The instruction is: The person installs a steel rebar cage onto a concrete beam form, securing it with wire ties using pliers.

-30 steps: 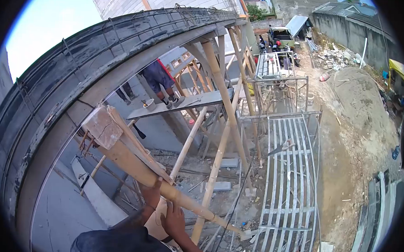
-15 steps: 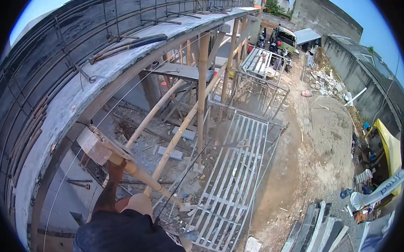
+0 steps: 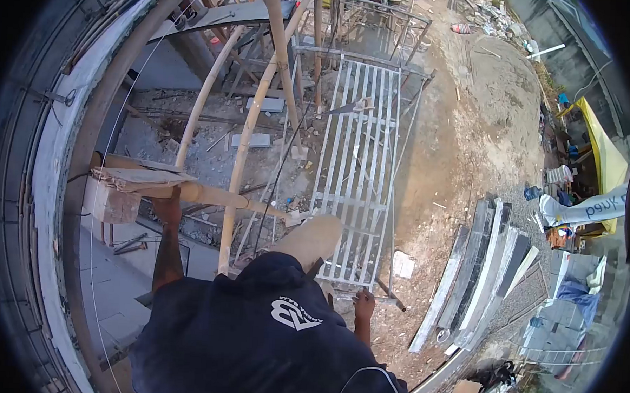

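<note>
My left hand (image 3: 167,207) is closed around a bamboo pole (image 3: 220,196) that runs crosswise, just right of a wooden board (image 3: 136,178) and a boxy wooden block (image 3: 111,203). Part of the fingers is hidden behind the pole. Low at the centre, my right hand (image 3: 364,304) is beside my body with its fingers curled. It is near the lower end of a slatted metal platform (image 3: 343,273); whatever it holds, if anything, is too small to make out. My dark shirt (image 3: 253,334) and a bent knee (image 3: 306,238) fill the lower middle.
A handsaw (image 3: 350,108) lies across the metal platform. Bamboo props (image 3: 241,144) lean at the left, by a concrete beam edge (image 3: 65,115) and a taut string. Rubble and concrete slabs (image 3: 251,140) lie below. Long planks (image 3: 477,274) are stacked on the ground at right.
My view has tipped downward, so more of my shirt and the ground shows. My right hand has come into view. My left hand stays at the bamboo pole.
</note>
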`<act>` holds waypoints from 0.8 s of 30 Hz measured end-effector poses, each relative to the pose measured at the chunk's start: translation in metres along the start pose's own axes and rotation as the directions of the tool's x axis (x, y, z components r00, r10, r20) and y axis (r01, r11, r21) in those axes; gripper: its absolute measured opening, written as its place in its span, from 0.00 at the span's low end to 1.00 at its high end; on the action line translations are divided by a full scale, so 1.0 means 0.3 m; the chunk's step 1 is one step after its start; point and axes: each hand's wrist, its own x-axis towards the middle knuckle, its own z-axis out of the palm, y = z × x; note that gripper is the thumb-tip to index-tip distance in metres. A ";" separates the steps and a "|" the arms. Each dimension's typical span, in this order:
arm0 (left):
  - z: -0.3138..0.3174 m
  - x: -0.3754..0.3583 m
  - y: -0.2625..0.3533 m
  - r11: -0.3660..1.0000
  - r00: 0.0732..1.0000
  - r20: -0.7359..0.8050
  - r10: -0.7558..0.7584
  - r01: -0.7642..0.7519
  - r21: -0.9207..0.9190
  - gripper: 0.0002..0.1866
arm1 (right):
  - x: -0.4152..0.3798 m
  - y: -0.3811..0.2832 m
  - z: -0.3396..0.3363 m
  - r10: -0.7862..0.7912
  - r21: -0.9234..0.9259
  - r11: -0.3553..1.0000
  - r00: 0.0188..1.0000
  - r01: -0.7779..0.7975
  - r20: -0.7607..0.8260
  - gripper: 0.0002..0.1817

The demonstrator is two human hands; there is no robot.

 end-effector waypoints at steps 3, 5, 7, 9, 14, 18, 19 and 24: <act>0.012 0.012 -0.049 0.978 0.995 0.088 0.056 -0.036 -0.207 0.38 | 0.255 0.063 -0.146 -0.310 -0.325 0.896 0.950 0.303 0.032 0.16; -0.006 -0.005 -0.025 0.975 0.986 0.161 -0.040 0.074 -0.212 0.37 | 0.277 -0.179 -0.164 -0.267 -0.448 0.868 0.962 0.215 -0.056 0.15; -0.024 -0.025 0.011 0.955 0.980 0.149 -0.131 0.165 -0.248 0.35 | 0.339 -0.435 -0.120 -0.458 -0.426 0.800 0.888 0.423 0.021 0.16; -0.013 -0.012 -0.057 0.996 0.973 0.231 0.017 0.003 -0.088 0.27 | 0.379 -0.770 0.002 -0.646 -0.275 0.705 0.752 0.653 0.131 0.18; -0.020 -0.046 -0.179 0.721 0.973 0.135 0.188 -0.230 0.654 0.16 | 0.147 -1.646 0.432 -0.824 0.132 0.461 0.368 0.877 0.431 0.23; -0.015 -0.075 -0.094 0.821 0.994 0.108 0.023 -0.081 0.565 0.16 | -0.178 -2.059 0.697 -0.824 0.289 -0.247 -0.357 0.925 0.439 0.25; -0.015 -0.095 -0.084 0.842 0.996 0.091 -0.013 -0.038 0.538 0.16 | -0.283 -2.125 0.733 -0.766 0.406 -0.346 -0.505 0.846 0.398 0.24; 0.002 -0.108 0.013 0.907 0.992 -0.005 -0.126 0.117 0.406 0.16 | -0.661 -2.370 0.946 -0.568 0.633 -0.477 -0.763 0.611 0.308 0.19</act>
